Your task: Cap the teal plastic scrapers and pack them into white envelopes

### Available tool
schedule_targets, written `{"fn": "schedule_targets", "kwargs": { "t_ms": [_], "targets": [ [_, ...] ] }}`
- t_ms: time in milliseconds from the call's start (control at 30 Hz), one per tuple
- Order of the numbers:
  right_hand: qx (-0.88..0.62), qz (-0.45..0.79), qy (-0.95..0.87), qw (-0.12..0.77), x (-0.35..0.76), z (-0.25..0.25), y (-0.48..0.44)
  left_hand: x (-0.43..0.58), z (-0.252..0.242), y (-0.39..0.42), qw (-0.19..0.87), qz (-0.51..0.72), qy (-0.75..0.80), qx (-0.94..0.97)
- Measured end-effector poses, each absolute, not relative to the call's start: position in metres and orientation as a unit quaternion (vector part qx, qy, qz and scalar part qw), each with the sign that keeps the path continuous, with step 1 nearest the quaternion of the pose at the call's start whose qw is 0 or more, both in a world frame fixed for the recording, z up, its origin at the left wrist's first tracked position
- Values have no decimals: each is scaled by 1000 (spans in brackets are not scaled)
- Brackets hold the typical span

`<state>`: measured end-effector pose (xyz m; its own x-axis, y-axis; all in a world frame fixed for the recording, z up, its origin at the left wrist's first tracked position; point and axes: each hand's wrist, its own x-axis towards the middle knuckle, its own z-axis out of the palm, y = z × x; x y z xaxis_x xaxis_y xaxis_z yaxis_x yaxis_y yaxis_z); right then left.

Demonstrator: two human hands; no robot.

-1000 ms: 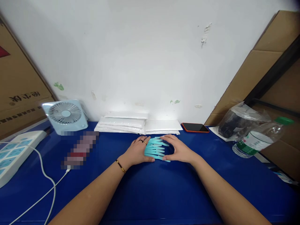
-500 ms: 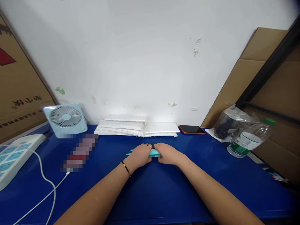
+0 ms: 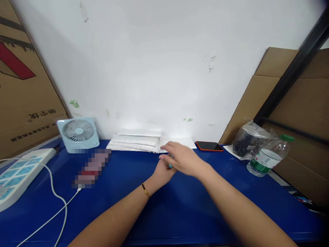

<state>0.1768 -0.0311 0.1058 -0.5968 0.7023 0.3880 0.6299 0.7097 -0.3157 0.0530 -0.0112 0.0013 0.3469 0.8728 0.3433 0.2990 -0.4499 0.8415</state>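
Observation:
A small teal folded item (image 3: 170,166) shows only as a sliver between my hands, so its kind is unclear. My left hand (image 3: 162,172) is closed around it above the blue table, partly covered by my right hand. A dark and gold bracelet (image 3: 145,190) circles my left wrist. My right hand (image 3: 183,158) lies across the front of the left one, fingers stretched out and apart. Whether its palm touches the teal item is hidden.
White flat packets (image 3: 136,141) are stacked against the wall, near an orange-edged phone (image 3: 209,146). On the right stand a water bottle (image 3: 267,157) and a plastic-wrapped dark object (image 3: 244,142). A fan (image 3: 78,133), a power strip (image 3: 23,175) and a white cable (image 3: 58,195) occupy the left.
My right hand has let its grip on the teal item's right end go and moved up and left over my left hand. The teal item is now mostly hidden. The view has shifted slightly.

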Motion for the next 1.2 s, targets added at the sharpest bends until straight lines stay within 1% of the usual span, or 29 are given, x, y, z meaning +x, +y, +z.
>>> {"fn": "schedule_targets", "kwargs": {
  "t_ms": [33,67,167,200,300,333,400,467,600,667,733,800,867,900,933,967,1033,1067,1133,1200],
  "targets": [
    [-355,101,-892,263,174,95,-31,54,0,-12,354,422,385,741],
    [-347,130,-878,302,173,83,-31,54,-2,-13,360,431,376,737],
    [-370,236,-757,483,176,45,-30,54,-3,-15,377,473,364,708],
    [-376,280,-720,511,178,33,-31,55,-4,-15,377,487,367,698],
    [-372,417,-650,514,178,6,-35,67,-4,-17,371,491,379,691],
    [-379,438,-622,527,177,1,-36,73,-5,-18,370,489,380,693],
    [-399,438,-574,565,178,-4,-37,85,-6,-18,367,498,375,690],
    [-423,404,-534,610,183,-2,-35,95,-8,-18,366,502,375,688],
    [-443,353,-442,696,206,13,-30,116,-6,-15,389,431,364,728],
    [-412,375,-442,703,220,20,-31,130,-2,-13,385,428,318,753],
    [-365,442,-482,663,235,26,-34,142,3,-10,389,432,257,772],
    [-323,503,-521,609,251,30,-36,150,7,-4,411,362,217,808],
    [-297,522,-523,604,268,32,-36,150,9,8,418,246,184,855],
    [-290,518,-508,624,277,33,-34,148,9,17,405,207,168,875],
    [-287,506,-487,651,286,33,-32,145,10,28,380,195,161,890],
    [-289,492,-465,677,295,33,-30,142,10,40,342,214,183,897],
    [-309,459,-435,710,309,30,-23,135,9,65,221,276,320,879],
    [-328,443,-428,717,313,26,-19,132,9,78,155,282,388,863],
    [-378,418,-421,711,315,15,-13,127,7,100,52,219,460,859],
    [-432,410,-424,682,311,1,-8,125,6,114,11,155,490,857]
  ]
}}
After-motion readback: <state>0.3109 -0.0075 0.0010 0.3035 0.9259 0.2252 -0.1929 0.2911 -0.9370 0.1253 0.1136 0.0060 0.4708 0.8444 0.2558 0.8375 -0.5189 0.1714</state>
